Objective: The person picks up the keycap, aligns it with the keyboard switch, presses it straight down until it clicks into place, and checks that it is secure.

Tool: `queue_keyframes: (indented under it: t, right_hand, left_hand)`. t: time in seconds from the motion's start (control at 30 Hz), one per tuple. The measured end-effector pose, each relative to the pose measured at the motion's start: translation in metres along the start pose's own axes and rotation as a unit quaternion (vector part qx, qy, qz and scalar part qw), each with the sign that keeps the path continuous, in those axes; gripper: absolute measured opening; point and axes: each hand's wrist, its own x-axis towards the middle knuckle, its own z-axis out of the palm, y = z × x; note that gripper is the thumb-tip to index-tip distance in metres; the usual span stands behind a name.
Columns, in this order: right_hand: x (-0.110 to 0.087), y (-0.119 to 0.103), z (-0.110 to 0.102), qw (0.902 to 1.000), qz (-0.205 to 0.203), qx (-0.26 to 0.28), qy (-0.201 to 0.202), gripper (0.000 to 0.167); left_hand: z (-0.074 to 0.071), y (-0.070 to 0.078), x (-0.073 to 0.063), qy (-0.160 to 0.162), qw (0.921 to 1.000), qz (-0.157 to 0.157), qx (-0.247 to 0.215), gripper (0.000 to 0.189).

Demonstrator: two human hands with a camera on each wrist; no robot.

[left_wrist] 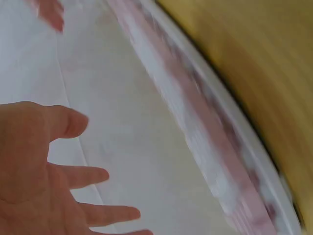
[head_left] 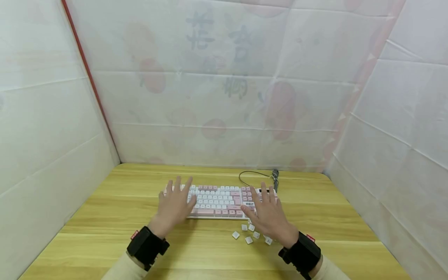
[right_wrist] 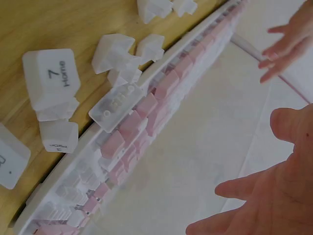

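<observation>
A pink and white keyboard point(head_left: 213, 202) lies on the wooden table. My left hand point(head_left: 175, 204) is held over its left end, fingers spread, holding nothing. Over the right end is my right hand point(head_left: 269, 217), also with spread fingers and nothing in its grasp. Several loose white keycaps point(head_left: 244, 227) are scattered in front of the keyboard, near the right hand. One keycap point(right_wrist: 51, 78) reads "7 Home". A longer keycap point(right_wrist: 117, 105) lies upside down against the keyboard's front edge. Bare switches point(right_wrist: 78, 183) show at the number pad end, where the right hand partly covers the head view.
A dark cable point(head_left: 275, 177) lies bundled behind the keyboard's right end, with a loop running left. White cloth walls point(head_left: 217, 97) stand around the back and sides of the wooden table point(head_left: 115, 217). Each wrist carries a black strapped device point(head_left: 147, 247).
</observation>
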Motion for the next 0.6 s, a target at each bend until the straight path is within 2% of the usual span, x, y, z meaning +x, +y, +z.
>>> queue_keyframes:
  t: [0.1, 0.27, 0.37, 0.6]
  right_hand:
    - [0.000, 0.002, -0.001, 0.9998, 0.005, 0.019, 0.001, 0.076]
    - [0.005, 0.008, -0.004, 0.9990, 0.022, 0.038, -0.008, 0.077]
    - [0.007, 0.010, -0.005, 0.9983, 0.032, 0.047, -0.015, 0.079]
    - [0.008, 0.013, -0.011, 0.9976, 0.033, 0.060, -0.014, 0.083]
  left_hand:
    - [-0.009, -0.020, 0.007, -0.010, 0.9994, -0.012, -0.032, 0.064]
    - [-0.018, -0.051, 0.019, -0.051, 0.9940, -0.047, -0.085, 0.065]
    - [-0.019, -0.065, 0.024, -0.071, 0.9898, -0.059, -0.108, 0.065]
    - [-0.013, -0.094, 0.035, -0.108, 0.9831, -0.052, -0.139, 0.062]
